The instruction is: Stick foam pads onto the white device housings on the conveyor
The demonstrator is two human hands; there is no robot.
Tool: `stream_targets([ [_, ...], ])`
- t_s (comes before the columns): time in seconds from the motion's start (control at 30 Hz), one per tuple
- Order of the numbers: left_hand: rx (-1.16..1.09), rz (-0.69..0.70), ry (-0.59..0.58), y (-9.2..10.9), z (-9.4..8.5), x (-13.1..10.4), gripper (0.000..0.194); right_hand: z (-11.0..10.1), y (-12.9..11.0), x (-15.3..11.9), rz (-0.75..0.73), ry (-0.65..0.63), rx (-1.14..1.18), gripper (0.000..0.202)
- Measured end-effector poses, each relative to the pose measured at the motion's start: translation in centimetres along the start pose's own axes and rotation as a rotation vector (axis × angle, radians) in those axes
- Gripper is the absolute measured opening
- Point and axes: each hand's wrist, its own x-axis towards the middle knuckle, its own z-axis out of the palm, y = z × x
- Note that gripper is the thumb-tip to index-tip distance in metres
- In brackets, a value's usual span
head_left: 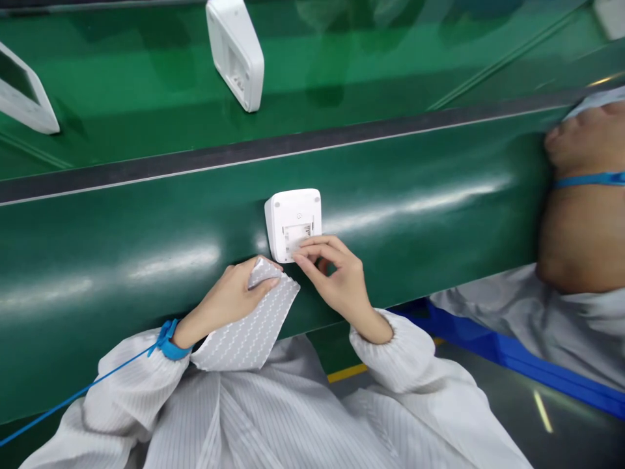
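A white device lies on the green bench with its back up, showing a recessed compartment with metal contacts. My left hand grips a grey sticker sheet covered in rows of small white marks, thumb on top, just below the device's lower left corner. At the lower edge of the recess is my right hand, its thumb and index finger close together. Anything between those fingertips is too small to make out. A blue wrist strap with a cord circles my left wrist.
Beyond a dark rail runs a lower green surface. On it stand another white device with an open recess and a white device with a dark screen. At right, a co-worker's arm rests on the bench.
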Motion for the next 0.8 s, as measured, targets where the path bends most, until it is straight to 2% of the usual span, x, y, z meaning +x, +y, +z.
stream_targets([
  [0.23, 0.027, -0.013, -0.006, 0.0, -0.1, 0.0, 0.025, 0.9, -0.2, -0.1, -0.100, -0.012, -0.103, 0.005],
  [0.43, 0.007, -0.006, -0.029, 0.2, 0.0, 0.1, 0.022, 0.4, -1.1, 0.1, -0.325, -0.115, -0.364, 0.012],
  [0.53, -0.005, -0.002, -0.039, 0.2, -0.1, 0.0, 0.024, 0.1, -1.1, 0.3, -0.360, -0.124, -0.431, 0.012],
  [0.63, -0.019, 0.010, -0.045, 0.2, -0.1, 0.0, 0.024, -0.3, -0.9, 0.3, -0.252, 0.002, -0.291, 0.010],
  [0.67, -0.028, 0.023, -0.048, 0.2, 0.0, 0.0, 0.023, -0.5, -0.8, 0.2, -0.212, 0.007, -0.214, 0.009],
  [0.8, -0.060, 0.086, -0.056, 0.2, 0.5, 0.3, 0.021, -0.9, -0.7, -0.8, -0.187, -0.165, -0.015, 0.009],
])
